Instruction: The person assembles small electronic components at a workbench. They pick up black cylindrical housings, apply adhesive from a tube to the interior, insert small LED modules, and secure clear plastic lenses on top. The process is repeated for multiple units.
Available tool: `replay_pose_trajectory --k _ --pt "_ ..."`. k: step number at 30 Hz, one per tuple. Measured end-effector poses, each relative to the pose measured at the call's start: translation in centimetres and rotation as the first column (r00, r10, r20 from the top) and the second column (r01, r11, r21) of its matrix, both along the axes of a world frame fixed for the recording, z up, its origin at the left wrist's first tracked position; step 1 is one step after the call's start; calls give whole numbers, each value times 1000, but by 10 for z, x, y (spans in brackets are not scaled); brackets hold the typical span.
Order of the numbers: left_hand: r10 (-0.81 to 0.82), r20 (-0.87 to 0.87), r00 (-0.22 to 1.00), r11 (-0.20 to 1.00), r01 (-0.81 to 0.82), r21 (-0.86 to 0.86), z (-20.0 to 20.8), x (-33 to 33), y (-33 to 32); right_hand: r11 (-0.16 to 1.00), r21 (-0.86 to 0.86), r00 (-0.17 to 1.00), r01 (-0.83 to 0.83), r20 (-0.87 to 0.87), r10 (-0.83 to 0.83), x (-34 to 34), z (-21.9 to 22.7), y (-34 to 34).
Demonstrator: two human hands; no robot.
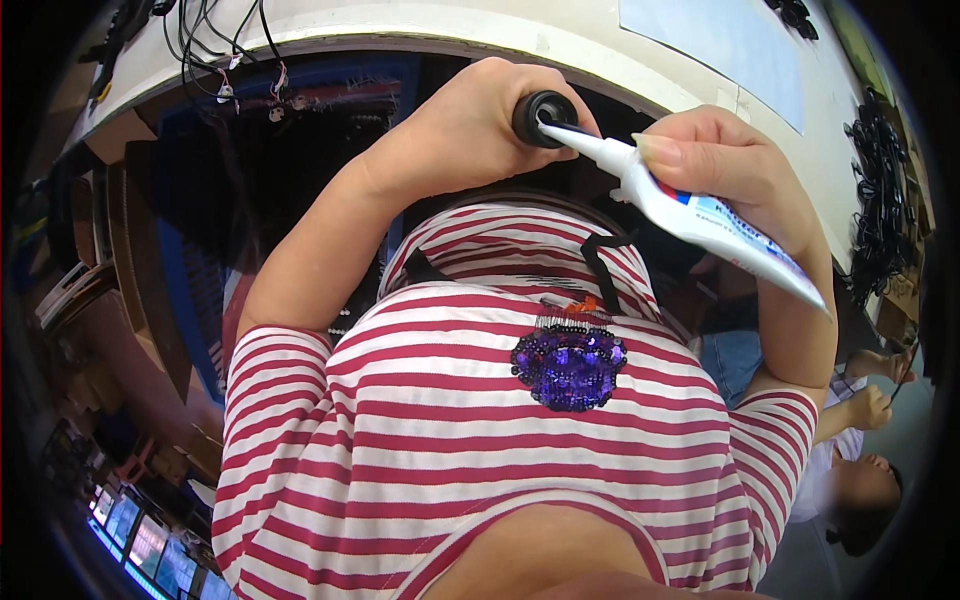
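Observation:
My left hand (pixel 465 125) is closed around a black round part (pixel 527 118) with a hollow, ringed end turned up towards me. The rest of that part is hidden inside my fist. My right hand (pixel 735 165) pinches a white squeeze tube (pixel 705 222) with blue and red print, thumb on top. The tube slants down to the left, and its narrow white nozzle (pixel 575 138) reaches into the hollow end of the black part. Whether anything comes out of the tip cannot be seen.
Beyond my hands runs a white table edge (pixel 480 30). Black cables with stripped ends (pixel 225 60) hang over it at the left; a pale blue sheet (pixel 720 50) lies at the right. Cable bundles (pixel 880 200) sit far right. A blue crate (pixel 190 270) stands below; another person (pixel 850 470) is at lower right.

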State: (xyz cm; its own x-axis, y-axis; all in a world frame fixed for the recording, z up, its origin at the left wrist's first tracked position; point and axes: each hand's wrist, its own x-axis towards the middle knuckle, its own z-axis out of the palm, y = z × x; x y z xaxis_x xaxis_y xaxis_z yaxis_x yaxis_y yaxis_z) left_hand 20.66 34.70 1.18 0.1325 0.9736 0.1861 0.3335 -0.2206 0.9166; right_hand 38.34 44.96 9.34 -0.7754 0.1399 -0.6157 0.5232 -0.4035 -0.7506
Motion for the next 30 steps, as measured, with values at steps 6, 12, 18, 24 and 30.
replay_pose_trajectory --k 6,12,18,24,30 --pt "13 10 1000 999 -12 -35 1 6 4 958 -265 992 109 -38 -123 9 -14 10" --pt "54 91 994 983 -37 -181 14 13 12 873 -482 935 69 -274 -226 24 -39 12" --pt "46 209 977 975 2 -223 24 16 19 952 -262 773 161 -565 -287 38 -36 22" --pt "-41 607 794 949 221 -226 25 15 14 572 710 910 412 -283 -304 54 -28 77" --pt "-108 597 795 969 219 -116 26 18 15 193 978 959 83 -26 -283 54 -38 89"
